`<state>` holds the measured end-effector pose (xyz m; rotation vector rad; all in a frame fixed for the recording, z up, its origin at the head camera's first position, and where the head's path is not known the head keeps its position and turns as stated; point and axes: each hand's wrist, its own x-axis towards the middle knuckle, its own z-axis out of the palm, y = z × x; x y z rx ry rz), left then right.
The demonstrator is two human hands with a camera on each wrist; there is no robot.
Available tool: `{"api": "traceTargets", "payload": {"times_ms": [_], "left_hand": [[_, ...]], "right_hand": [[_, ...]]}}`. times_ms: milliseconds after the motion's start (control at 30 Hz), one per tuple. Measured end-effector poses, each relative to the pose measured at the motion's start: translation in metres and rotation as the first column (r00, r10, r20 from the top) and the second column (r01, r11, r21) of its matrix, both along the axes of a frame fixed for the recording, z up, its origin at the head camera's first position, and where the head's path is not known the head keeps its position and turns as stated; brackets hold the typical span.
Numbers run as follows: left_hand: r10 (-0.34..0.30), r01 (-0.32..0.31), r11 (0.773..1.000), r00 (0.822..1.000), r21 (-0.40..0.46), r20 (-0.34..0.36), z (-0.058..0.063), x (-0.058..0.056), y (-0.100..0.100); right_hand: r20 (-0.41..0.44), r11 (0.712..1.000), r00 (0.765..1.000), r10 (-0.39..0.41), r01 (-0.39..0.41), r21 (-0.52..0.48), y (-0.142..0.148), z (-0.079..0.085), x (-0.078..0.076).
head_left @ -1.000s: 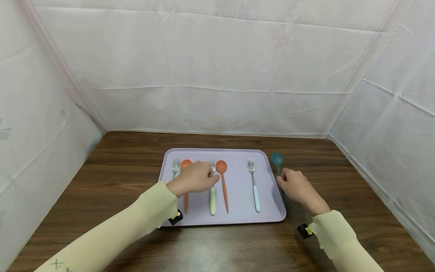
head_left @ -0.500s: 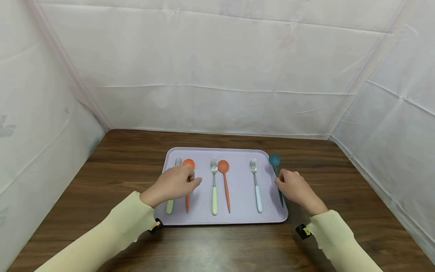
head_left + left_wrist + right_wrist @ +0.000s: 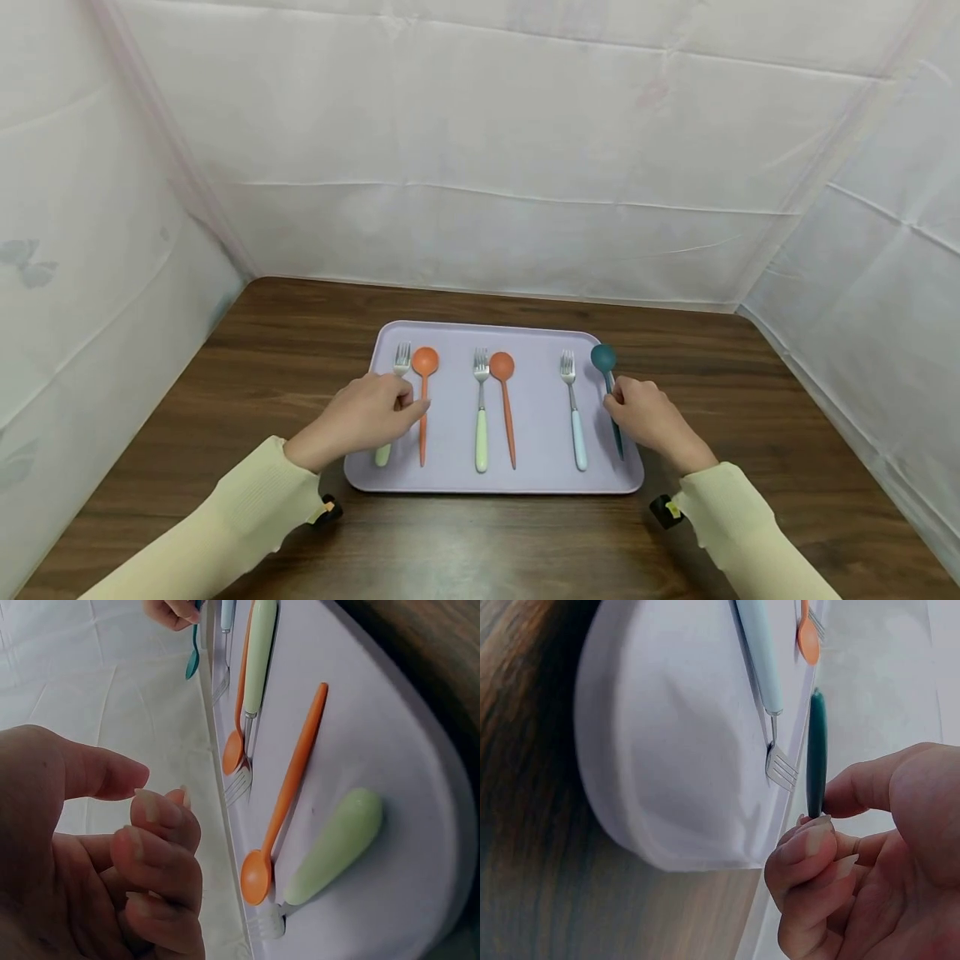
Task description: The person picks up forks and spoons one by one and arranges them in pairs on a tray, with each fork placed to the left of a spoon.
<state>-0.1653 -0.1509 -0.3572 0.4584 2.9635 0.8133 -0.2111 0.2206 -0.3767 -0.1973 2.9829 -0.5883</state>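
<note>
My right hand [image 3: 651,417] pinches a teal spoon [image 3: 603,358] by its handle, over the right rim of the lilac tray [image 3: 540,467]. In the right wrist view the handle [image 3: 817,754] stands between thumb and fingertips, raised off the tray. My left hand [image 3: 367,417] hovers above the tray's left side, fingers loosely bent and holding nothing. Beneath it lies a green-handled fork [image 3: 337,844], partly hidden in the head view. An orange spoon [image 3: 425,361] lies beside that fork.
Mid-tray lie another green-handled fork [image 3: 481,433] and a second orange spoon [image 3: 502,367]. A blue-handled fork [image 3: 579,437] lies nearer the right hand. Dark wooden table [image 3: 465,542] surrounds the tray; white sheeting [image 3: 465,233] hangs behind and at both sides.
My left hand has moved left, away from the middle fork and over the leftmost one. My right hand has brought the teal spoon slightly left, from beside the tray to over its right edge.
</note>
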Motion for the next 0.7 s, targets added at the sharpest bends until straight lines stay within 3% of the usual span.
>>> {"api": "traceTargets", "payload": {"times_ms": [700], "left_hand": [[0.055, -0.054, 0.998, 0.999, 0.045, -0.003, -0.010, 0.014, -0.017]], "right_hand": [[0.056, 0.999, 0.998, 0.006, -0.009, 0.040, -0.004, -0.011, -0.005]]}}
